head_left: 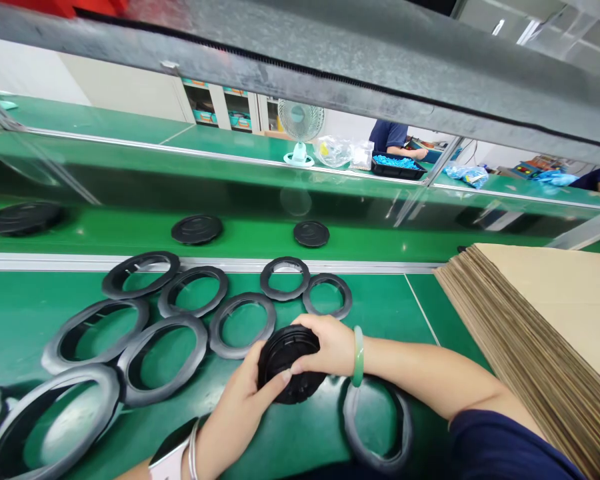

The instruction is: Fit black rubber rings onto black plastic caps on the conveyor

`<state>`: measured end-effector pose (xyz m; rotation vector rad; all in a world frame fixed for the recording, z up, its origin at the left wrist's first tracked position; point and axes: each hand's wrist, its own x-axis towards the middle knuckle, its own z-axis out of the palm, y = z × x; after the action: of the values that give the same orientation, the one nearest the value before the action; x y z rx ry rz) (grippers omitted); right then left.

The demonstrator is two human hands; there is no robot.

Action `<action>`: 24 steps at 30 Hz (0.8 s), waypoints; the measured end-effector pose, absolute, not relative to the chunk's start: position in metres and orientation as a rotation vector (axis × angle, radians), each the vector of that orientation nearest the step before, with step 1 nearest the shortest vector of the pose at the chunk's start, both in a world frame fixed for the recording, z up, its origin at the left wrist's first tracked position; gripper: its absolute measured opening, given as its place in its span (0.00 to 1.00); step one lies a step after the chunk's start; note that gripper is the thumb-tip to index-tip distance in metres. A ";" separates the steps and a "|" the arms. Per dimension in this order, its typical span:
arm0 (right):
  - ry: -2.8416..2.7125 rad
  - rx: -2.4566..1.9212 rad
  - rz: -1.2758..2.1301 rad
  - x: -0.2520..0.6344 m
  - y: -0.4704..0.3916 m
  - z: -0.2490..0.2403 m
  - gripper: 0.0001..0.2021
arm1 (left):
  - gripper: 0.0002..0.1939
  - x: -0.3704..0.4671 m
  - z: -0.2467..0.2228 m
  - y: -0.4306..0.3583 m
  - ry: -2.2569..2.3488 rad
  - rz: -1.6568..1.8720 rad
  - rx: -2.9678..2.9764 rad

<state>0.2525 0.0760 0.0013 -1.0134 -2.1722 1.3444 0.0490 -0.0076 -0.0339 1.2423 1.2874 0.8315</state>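
Observation:
A round black plastic part with a ridged rim is held above the green table by both hands. My left hand grips its left edge, thumb laid across the lower face. On the upper right side, my right hand has its fingers behind the rim and its thumb on the face, close to the left thumb. Just beyond the hands lie black rings, among them one ring behind the part and another ring to its right. A further ring rests below my right wrist, partly hidden by the forearm.
Several more rings spread over the left of the table. Round black discs sit on a green belt behind. Stacked cardboard stands at right. Across the glass are a fan, a tray of blue pieces and a person's arm.

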 end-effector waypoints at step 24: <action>-2.570 -0.945 0.285 0.321 0.184 -0.016 0.36 | 0.18 0.053 -0.028 -0.018 1.104 0.787 1.555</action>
<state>0.3208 0.1841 -0.0160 -0.9451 -2.5697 0.2847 0.0528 -0.0183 -0.0284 1.5553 1.1044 0.7868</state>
